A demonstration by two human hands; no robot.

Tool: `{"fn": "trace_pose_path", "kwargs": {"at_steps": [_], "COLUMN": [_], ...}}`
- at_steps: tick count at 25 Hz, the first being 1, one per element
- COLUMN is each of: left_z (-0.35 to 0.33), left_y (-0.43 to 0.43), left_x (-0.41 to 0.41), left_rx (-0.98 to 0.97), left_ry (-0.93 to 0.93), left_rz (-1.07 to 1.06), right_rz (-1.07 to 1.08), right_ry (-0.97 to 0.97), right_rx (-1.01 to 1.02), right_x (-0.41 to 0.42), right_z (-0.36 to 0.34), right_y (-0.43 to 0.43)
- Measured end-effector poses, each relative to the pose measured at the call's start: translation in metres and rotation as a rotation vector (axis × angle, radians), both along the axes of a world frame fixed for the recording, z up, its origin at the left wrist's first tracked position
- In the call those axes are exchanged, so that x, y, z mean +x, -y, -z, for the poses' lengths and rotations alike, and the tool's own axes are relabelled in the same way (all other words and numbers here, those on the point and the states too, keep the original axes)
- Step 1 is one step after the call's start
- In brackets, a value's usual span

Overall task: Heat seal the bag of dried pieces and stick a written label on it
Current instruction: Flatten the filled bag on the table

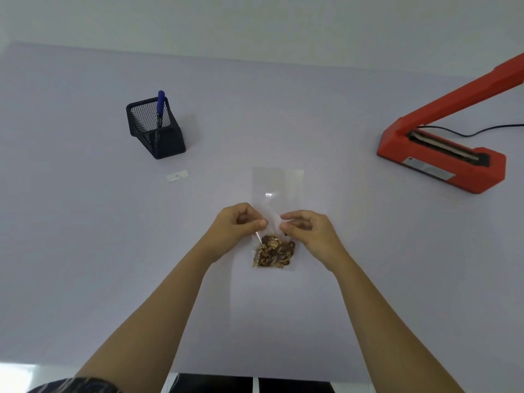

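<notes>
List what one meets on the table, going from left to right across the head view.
Mesh pen holder with blue marker → white label → left hand → clear bag → right hand → red heat sealer.

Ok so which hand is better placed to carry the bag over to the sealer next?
Probably the right hand. The red heat sealer sits on the right side of the table, arm raised, and that hand already pinches the clear bag. The left hand would have to cross over.

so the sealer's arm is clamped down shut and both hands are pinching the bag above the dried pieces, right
Not quite: the head view shows the red sealer with its arm raised, open. The rest holds: the left hand and right hand both pinch the clear bag above the dried pieces.
</notes>
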State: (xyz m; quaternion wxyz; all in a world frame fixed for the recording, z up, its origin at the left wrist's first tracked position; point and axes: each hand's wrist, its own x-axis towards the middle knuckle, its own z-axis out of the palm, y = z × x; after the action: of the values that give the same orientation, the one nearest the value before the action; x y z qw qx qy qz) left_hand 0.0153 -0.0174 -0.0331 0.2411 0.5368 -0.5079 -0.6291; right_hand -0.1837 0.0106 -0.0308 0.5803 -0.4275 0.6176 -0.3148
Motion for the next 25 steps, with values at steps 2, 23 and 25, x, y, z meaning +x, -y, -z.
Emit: {"fn": "trace_pose_path", "kwargs": {"at_steps": [2, 23, 25], "left_z": [0.001, 0.006, 0.007], "left_y": [0.005, -0.004, -0.001], "left_x": [0.000, -0.012, -0.006], "left_rx": [0.015, -0.136, -0.101], "left_ry": [-0.004, 0.262, 0.233], "left_rz": [0.014, 0.119, 0.112], "right_rz": [0.010, -0.093, -0.042], "right_ry": [-0.005, -0.100, -0.037], "right_rx": [-0.012, 0.010, 0.050], "right_x": [-0.001, -0.006, -0.010], "right_z": [0.002, 0.012, 0.013], "right_y": [0.002, -0.009, -0.007]}}
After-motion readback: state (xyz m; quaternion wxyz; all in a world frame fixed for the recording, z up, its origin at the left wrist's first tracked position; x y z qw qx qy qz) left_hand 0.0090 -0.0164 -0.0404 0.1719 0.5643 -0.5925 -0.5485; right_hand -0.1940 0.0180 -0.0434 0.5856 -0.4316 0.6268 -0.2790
